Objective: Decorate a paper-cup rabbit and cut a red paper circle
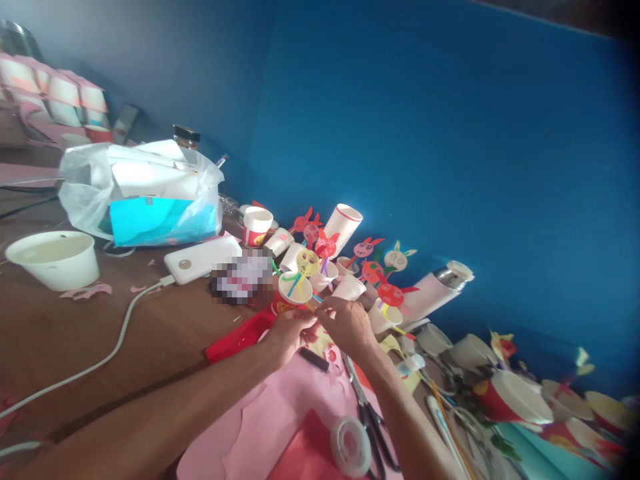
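At lower centre we list our left hand (pixel 290 337) and right hand (pixel 347 323), fingertips together near a red-and-white cup (pixel 285 305), grasp unclear to us; seemingly fine fingerwork, next calling for steadiness.

Behind the brown tabletop (pixel 150 347), a plain blue wall (pixel 400 133), hazily lit and greyer above the tabletop's left end, deeper blue toward its right.

Toward the far edge of the brown table (pixel 135 360), before a blue wall (pixel 425 133), red rabbit-face cutouts (pixel 391 295) stand near a yellow face cutout (pixel 307 263) with dark markings. Toward the near edge, pink paper (pixel 260 423) borders plain red paper (pixel 307 447), and the scissors (pixel 369 419) have black handles.
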A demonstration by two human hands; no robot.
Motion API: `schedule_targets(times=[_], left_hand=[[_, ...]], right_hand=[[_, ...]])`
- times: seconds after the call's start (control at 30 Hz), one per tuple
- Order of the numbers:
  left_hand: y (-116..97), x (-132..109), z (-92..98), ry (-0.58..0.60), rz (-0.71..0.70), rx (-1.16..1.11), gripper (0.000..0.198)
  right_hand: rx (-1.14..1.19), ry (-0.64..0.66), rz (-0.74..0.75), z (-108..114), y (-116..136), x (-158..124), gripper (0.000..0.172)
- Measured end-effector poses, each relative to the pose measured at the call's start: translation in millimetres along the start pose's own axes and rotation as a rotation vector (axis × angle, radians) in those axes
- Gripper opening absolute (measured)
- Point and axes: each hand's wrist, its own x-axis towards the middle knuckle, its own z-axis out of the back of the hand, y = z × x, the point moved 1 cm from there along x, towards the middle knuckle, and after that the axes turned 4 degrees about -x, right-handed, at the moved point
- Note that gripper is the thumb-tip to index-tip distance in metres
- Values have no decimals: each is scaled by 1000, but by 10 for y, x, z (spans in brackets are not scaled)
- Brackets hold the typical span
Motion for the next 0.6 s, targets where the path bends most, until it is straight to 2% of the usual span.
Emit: schedule_targets(times=[0.37, 0.6], left_hand=[[-21, 10, 5, 26, -3, -16, 15], [-9, 16, 12, 49, -12, -16, 10]], right_hand=[[-29, -140, 48, -95, 26, -80, 17], [20, -123, 49, -118, -25, -85, 13]])
